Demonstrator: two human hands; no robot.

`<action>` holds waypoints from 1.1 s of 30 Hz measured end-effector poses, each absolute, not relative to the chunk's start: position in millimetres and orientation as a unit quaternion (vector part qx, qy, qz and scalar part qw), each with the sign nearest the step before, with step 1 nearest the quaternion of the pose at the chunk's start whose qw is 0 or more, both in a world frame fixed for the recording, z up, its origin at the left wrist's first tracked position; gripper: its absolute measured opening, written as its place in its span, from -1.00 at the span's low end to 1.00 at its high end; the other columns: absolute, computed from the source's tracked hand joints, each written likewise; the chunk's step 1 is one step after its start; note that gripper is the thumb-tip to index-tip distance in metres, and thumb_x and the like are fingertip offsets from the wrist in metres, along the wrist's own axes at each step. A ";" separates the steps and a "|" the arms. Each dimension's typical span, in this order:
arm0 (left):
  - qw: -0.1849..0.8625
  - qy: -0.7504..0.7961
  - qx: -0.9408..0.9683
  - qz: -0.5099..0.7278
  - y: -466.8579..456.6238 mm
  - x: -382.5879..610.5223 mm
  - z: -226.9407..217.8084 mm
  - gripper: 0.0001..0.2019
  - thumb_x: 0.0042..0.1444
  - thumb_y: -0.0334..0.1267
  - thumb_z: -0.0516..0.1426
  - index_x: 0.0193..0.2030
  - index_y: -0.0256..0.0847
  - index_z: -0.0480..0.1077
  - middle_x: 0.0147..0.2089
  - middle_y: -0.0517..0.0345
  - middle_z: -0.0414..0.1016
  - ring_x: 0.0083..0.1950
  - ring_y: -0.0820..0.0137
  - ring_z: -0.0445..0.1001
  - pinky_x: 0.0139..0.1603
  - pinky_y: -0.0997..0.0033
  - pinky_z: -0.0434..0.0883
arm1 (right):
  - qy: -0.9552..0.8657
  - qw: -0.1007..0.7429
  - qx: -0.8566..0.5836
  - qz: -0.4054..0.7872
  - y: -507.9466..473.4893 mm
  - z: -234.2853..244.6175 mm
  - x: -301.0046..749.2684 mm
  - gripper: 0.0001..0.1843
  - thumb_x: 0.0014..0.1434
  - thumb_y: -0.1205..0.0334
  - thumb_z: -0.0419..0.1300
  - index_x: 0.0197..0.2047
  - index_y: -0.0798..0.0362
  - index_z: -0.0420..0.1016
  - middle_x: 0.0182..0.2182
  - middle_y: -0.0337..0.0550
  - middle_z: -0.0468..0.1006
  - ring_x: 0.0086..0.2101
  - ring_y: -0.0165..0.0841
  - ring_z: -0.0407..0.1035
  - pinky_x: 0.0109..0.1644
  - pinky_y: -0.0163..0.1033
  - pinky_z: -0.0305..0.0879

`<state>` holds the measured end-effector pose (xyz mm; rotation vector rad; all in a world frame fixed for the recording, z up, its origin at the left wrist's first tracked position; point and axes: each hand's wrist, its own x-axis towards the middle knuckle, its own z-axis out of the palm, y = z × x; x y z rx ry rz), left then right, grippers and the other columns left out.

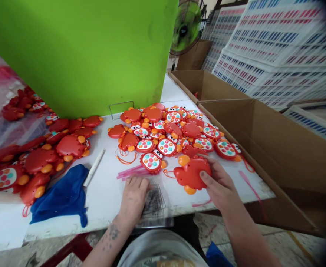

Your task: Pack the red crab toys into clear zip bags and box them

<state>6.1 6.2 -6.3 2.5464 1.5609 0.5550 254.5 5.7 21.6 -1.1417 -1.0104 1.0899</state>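
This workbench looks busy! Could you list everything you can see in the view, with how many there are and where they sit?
Crab toys: dozens, red-orange, heaped on the table in two piles
Pink cords: a small bunch, pink, on the table
Clear bag: one, printed black, on the table's near edge
Blue cloth: one, blue, left on the table
White stick: one, white, beside the cloth
Green board: one, green, at the table's far side
Wire stand: one, metal, at the board's foot
Cardboard boxes: at least two, brown, open, right of the table
Fan: one, green, in the background
Printed stacks: many, white with blue and red marks, far right
Left hand: one, flat on the clear bag
Right hand: one, holding a crab toy
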 end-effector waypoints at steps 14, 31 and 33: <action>0.205 0.477 0.823 0.231 -8.5 4.5 -6.6 -0.79 0.24 -0.35 -0.01 -0.05 -0.19 0.37 -0.19 0.04 0.45 -0.14 0.26 0.35 -0.08 0.19 0.27 | -0.595 0.420 -0.422 0.539 8.1 29.3 235.1 -0.56 0.13 0.18 0.21 0.09 -0.06 0.30 0.00 -0.07 0.44 -0.02 -0.23 0.38 0.05 -0.09 0.34; 0.080 0.491 0.801 0.333 -11.5 2.9 -4.6 -0.89 0.19 -0.27 0.09 -0.28 -0.18 0.44 0.00 -0.03 0.43 0.08 0.20 0.33 0.07 0.07 0.30 | -0.709 0.350 -0.445 0.420 29.8 14.2 173.6 -0.66 0.30 0.15 -0.02 0.07 -0.05 0.40 -0.01 -0.10 0.48 0.02 -0.27 0.34 0.12 -0.09 0.26; 0.099 0.485 0.802 0.334 -10.4 2.7 -5.7 -0.89 0.20 -0.30 0.07 -0.28 -0.19 0.42 0.15 -0.06 0.33 0.21 0.17 0.24 0.16 0.00 0.26 | -0.750 0.332 -0.436 0.371 29.6 15.8 170.7 -0.68 0.29 0.16 -0.01 0.03 -0.05 0.45 -0.02 -0.08 0.48 0.02 -0.24 0.32 0.14 -0.06 0.23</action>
